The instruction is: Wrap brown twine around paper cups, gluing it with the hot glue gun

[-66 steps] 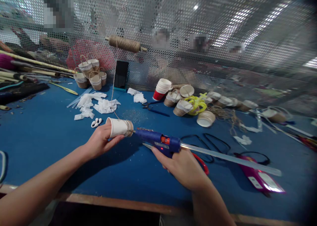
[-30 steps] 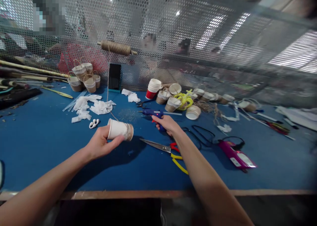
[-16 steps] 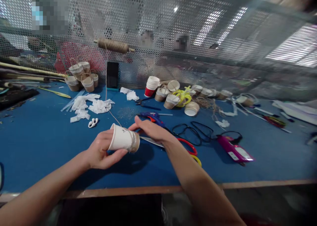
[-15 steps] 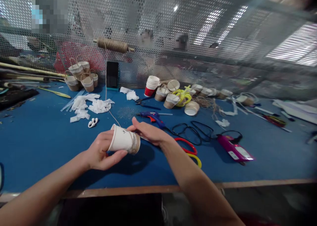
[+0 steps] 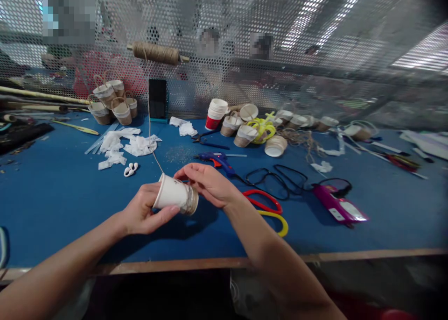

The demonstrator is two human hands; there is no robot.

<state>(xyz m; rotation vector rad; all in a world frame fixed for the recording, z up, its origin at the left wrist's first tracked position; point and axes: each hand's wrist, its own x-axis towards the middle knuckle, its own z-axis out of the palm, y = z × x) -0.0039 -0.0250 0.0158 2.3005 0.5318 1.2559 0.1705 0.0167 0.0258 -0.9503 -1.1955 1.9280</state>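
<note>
My left hand (image 5: 142, 211) grips a white paper cup (image 5: 172, 194) lying sideways, its bottom end wrapped in jute twine. My right hand (image 5: 206, 183) rests over the cup's wrapped end, fingers pinched on the twine (image 5: 154, 156), which runs up to a spool (image 5: 156, 53) hung on the mesh wall. A blue glue gun (image 5: 217, 160) lies on the blue table (image 5: 63, 194) just behind my right hand. Red and yellow scissors (image 5: 268, 205) lie to its right.
Wrapped and plain cups (image 5: 245, 124) cluster at the back centre, small cup baskets (image 5: 112, 103) at back left. White paper scraps (image 5: 129, 145), a phone (image 5: 157, 99), black cable (image 5: 276, 180) and a magenta device (image 5: 338, 205) lie around. People sit behind the mesh wall (image 5: 315, 53).
My right hand set the glue gun down behind the cup, came back and now pinches the twine at the cup's wrapped end. My left hand kept holding the cup.
</note>
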